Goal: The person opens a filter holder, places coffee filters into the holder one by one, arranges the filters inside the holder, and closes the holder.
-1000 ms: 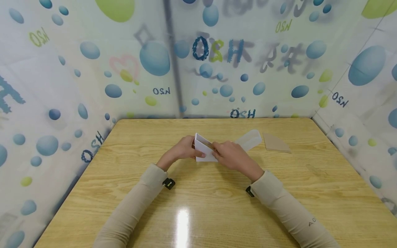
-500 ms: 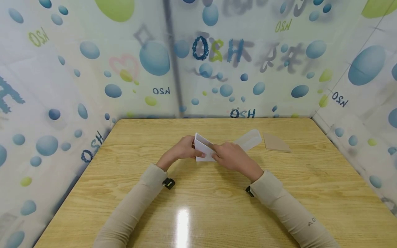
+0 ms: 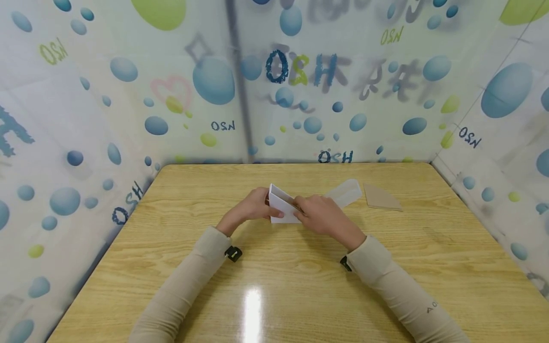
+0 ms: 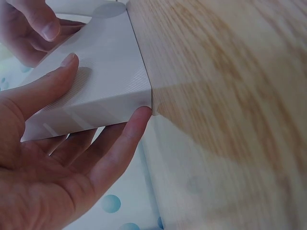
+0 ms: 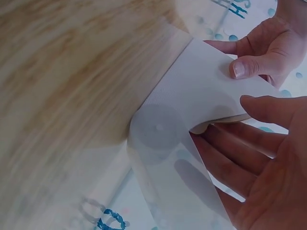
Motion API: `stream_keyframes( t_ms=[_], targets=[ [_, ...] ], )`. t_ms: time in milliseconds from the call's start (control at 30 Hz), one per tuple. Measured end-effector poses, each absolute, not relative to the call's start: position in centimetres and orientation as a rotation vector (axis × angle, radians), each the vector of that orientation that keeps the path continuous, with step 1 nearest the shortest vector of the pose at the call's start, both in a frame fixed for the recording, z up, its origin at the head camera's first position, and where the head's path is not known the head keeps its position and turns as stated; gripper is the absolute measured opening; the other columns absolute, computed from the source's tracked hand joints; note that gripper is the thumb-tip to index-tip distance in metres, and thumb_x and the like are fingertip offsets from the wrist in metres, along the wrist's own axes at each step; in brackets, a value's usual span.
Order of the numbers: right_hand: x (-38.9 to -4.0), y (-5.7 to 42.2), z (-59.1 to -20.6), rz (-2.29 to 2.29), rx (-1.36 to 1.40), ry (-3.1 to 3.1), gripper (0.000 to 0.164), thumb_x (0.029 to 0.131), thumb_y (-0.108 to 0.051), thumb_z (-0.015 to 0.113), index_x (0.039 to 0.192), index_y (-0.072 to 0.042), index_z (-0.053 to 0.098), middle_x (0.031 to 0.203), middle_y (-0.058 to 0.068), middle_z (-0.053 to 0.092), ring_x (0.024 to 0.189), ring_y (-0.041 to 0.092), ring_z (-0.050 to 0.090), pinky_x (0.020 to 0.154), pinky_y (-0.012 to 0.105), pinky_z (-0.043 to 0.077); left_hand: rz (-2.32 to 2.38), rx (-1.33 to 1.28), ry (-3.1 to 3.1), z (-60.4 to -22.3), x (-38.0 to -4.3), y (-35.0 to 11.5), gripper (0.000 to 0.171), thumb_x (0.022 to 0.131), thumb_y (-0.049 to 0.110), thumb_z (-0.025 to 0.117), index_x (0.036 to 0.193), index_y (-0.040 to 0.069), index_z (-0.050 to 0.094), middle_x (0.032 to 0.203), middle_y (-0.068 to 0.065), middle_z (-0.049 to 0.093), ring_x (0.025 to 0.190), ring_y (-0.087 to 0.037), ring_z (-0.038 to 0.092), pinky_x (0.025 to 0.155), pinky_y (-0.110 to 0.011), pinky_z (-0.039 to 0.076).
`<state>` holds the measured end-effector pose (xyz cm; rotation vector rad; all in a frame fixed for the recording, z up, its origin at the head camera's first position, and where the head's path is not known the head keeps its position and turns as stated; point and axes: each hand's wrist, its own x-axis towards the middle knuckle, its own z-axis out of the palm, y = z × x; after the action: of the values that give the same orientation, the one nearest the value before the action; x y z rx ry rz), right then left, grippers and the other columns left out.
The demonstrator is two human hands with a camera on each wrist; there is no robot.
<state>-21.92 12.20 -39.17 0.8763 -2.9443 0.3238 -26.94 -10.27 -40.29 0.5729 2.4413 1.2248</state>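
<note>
A slim white box (image 3: 282, 206) stands on edge on the table, its upper side open with a brown inside showing. My left hand (image 3: 256, 204) holds its left end, thumb on the near face and fingers behind and under it. At the right part my right hand (image 3: 321, 214) pinches the box's open edge, thumb on the white face (image 5: 192, 79) and fingers on the other side of the wall. In the right wrist view a brown layer bends at that edge. A translucent strip with a rounded end (image 3: 348, 191) sticks out behind my right hand; how it joins the box is unclear.
A brown fan-shaped card (image 3: 381, 197) lies flat to the right of the strip. The wooden table (image 3: 193, 190) ends at a printed cloth wall (image 3: 257, 114) behind, with more cloth on both sides. A bright light reflection lies on the near tabletop.
My right fingers shift slightly along the box's open edge, forward and back again. The left hand, the box and the fan-shaped card stay in place.
</note>
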Motion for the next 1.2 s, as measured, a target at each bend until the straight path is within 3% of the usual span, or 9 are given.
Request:
stream_keyframes(
  t_ms=[433,900,1200],
  targets=[
    [-21.7,13.1,-37.0,0.347,0.8,-2.907,0.033,0.104,-0.031,0.063,0.128,-0.009,0.067,0.103,0.005,0.077,0.08,0.018,0.072,0.065,0.035,0.057,1.204,0.584,2.455,-40.3,-27.1,-10.3,0.042,0.088,0.013,0.082,0.125,0.002,0.066,0.114,-0.017,0.073,0.094,-0.023,0.073,0.073,-0.039,0.064],
    [-21.2,15.4,-34.5,0.477,0.775,-2.788,0.027,0.104,-0.027,0.063,0.124,-0.01,0.068,0.101,0.004,0.079,0.083,0.019,0.073,0.066,0.037,0.058,1.217,0.588,2.445,-40.6,-27.2,-10.4,0.044,0.087,0.01,0.083,0.126,0.002,0.065,0.117,-0.018,0.073,0.096,-0.023,0.072,0.075,-0.041,0.064],
    [-21.4,18.0,-33.2,0.562,0.677,-2.746,0.028,0.105,-0.026,0.06,0.127,-0.009,0.067,0.106,0.007,0.079,0.095,0.025,0.074,0.081,0.047,0.058,1.217,0.592,2.441,-40.4,-27.2,-10.3,0.043,0.087,0.01,0.083,0.126,0.002,0.066,0.117,-0.018,0.073,0.097,-0.023,0.072,0.076,-0.041,0.064]
  ],
)
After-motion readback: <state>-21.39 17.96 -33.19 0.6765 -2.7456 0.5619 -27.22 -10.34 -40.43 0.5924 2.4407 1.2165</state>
